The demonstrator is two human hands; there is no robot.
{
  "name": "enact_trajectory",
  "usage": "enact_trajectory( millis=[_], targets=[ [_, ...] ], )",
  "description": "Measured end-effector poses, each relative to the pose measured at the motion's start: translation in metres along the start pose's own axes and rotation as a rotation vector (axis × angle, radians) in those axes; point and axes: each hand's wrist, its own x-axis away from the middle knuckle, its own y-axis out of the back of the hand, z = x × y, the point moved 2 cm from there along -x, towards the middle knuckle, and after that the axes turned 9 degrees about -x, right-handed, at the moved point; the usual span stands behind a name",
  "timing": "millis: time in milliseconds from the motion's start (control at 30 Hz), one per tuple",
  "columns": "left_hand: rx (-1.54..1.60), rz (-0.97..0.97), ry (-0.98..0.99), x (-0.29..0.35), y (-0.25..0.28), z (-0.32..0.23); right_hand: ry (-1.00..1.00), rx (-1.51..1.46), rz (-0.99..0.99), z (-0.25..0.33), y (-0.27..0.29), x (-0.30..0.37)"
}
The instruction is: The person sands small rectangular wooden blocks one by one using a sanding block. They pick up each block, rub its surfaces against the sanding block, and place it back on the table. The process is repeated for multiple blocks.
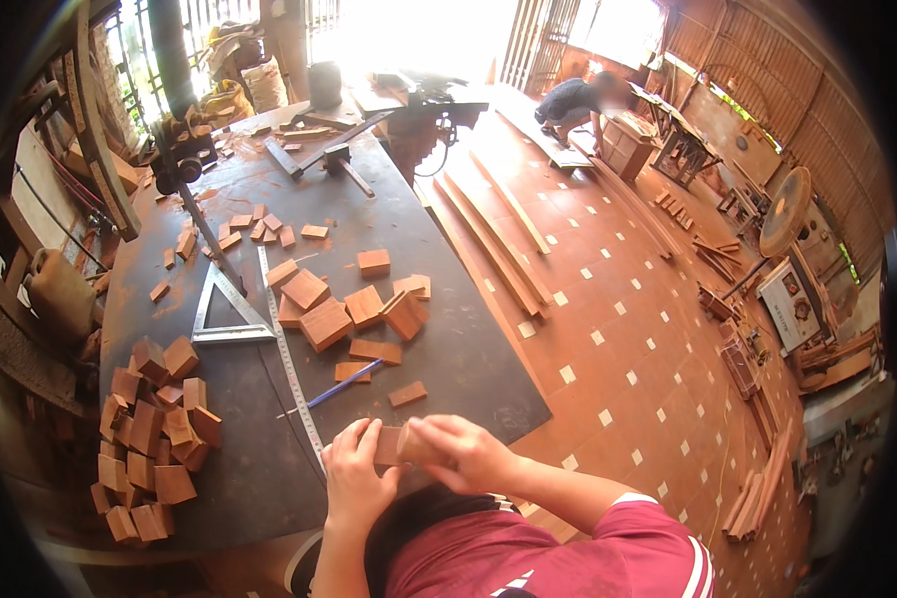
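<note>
Both hands hold one small reddish wooden block (390, 445) just above the near edge of the dark worktable (468, 349). My left hand (357, 480) grips its left end from below. My right hand (456, 453) wraps around its right end, hiding most of it. Just beyond the hands lie a blue pencil (344, 384), a small flat block (408, 394) and a long steel ruler (291, 369). A cluster of larger cut blocks (349, 304) sits further back at mid table.
A pile of several blocks (154, 439) fills the table's near left. A metal triangle square (227, 314) lies left of the ruler. A band saw (179, 149) stands at the back left. Long planks (498, 239) lie on the tiled floor, where another person (573, 100) crouches.
</note>
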Motion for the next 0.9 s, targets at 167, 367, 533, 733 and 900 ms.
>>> enact_trajectory(
  millis=[167, 367, 533, 733, 900],
  targets=[
    [-0.015, 0.005, -0.006, 0.000, -0.003, 0.002, -0.015, -0.039, 0.021, -0.008, -0.001, 0.002],
    [-0.038, -0.005, -0.016, 0.000, -0.004, 0.002, 0.008, -0.061, 0.069, 0.002, -0.005, 0.006],
    [-0.051, 0.001, -0.007, 0.001, -0.004, 0.003, -0.048, -0.072, 0.056, 0.005, -0.004, 0.001],
    [-0.043, 0.000, 0.010, 0.003, -0.007, 0.003, -0.038, 0.022, 0.014, 0.012, -0.005, -0.003],
    [-0.041, -0.008, 0.007, 0.003, -0.008, 0.003, -0.007, -0.003, -0.043, 0.005, -0.008, -0.003]
  ],
)
